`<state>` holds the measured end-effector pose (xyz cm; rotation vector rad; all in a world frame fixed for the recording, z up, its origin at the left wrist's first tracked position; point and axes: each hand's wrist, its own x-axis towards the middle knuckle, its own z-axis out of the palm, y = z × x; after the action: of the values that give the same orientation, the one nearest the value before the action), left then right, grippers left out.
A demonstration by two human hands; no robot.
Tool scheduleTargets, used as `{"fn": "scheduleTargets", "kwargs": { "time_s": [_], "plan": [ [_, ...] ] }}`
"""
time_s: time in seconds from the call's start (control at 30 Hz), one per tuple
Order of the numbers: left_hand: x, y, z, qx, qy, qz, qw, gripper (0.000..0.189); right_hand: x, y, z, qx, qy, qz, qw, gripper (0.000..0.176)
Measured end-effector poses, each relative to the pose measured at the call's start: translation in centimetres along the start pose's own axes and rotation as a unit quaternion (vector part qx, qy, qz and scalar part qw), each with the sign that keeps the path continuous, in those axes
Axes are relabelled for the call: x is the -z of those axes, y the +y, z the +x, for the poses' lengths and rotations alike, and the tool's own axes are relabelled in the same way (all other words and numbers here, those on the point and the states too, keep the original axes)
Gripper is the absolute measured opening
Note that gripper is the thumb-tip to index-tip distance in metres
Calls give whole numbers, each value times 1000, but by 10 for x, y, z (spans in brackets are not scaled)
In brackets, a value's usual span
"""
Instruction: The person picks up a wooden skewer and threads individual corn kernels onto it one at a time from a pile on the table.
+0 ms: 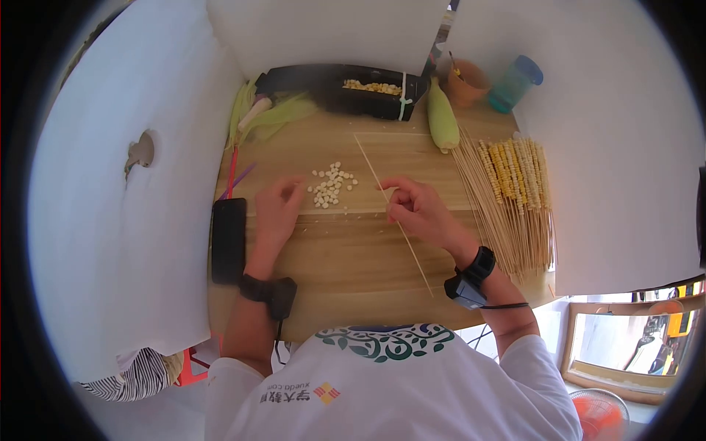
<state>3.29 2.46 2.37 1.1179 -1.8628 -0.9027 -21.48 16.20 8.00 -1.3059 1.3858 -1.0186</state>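
- While white panels rise at its far edge and both sides, the wooden table (346,253) spreads out in front of the person and bears everything listed below.
- Long black tray (294,82) at the far side, with loose corn pieces (373,87) in it and a pale band around its right end.
- Bundle of skewers (515,235) on the right, many of them threaded with yellow and whitish kernels at the far end.
- Green husks (283,117) by the tray's left end.
- Black phone-like slab (229,241) at the left edge.
- Pale ear of corn (442,117) between the tray and the skewers, near a brown pot (468,83) and a blue-green cup (515,84).
- Left hand (279,202), blurred, fingers curled, left of the pile; whether it grips anything, I cannot tell.
- Right hand (401,203), thumb and fingers nearly closed, pinching a thin stick (413,253) that slants across the middle of the table, its far end toward the tray.
- Small pile of pale kernels (329,187) lying loose between the hands.
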Motion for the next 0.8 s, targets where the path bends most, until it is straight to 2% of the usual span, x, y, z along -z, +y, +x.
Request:
{"fn": "scheduleTargets", "kwargs": {
  "time_s": [0.13,0.2,0.27,0.3,0.37,0.4,0.5,0.57,0.7,0.77,0.8],
  "plan": [
    [2,6,0,18,-22,56,998,12,1,32,13,22,-11,-34,999,32],
    [1,3,0,23,-19,72,997,11,2,40,16,15,-20,26,999,21],
    [-1,-4,1,-50,-8,96,994,11,-1,42,14,-15,-2,38,999,15],
    [-1,-4,0,-49,-9,100,994,11,-4,41,13,-44,18,48,998,9],
    [-5,2,0,-53,-67,57,995,15,-6,41,10,-43,21,64,997,10],
    [-7,5,-1,-52,-68,60,995,15,-6,40,8,-41,26,75,996,13],
    [-8,8,0,-67,-40,38,996,22,-5,38,3,-22,25,71,997,14],
    [-6,7,2,-44,34,17,998,24,-7,35,1,-22,21,81,996,14],
    [-1,-7,6,-50,42,-10,998,22,-11,38,1,-19,10,69,997,13],
    [-1,-9,7,11,47,-98,994,19,-12,39,1,-14,11,83,996,13],
    [1,-8,7,10,49,-96,994,19,-12,40,0,-11,14,94,995,13]
  ]
}}
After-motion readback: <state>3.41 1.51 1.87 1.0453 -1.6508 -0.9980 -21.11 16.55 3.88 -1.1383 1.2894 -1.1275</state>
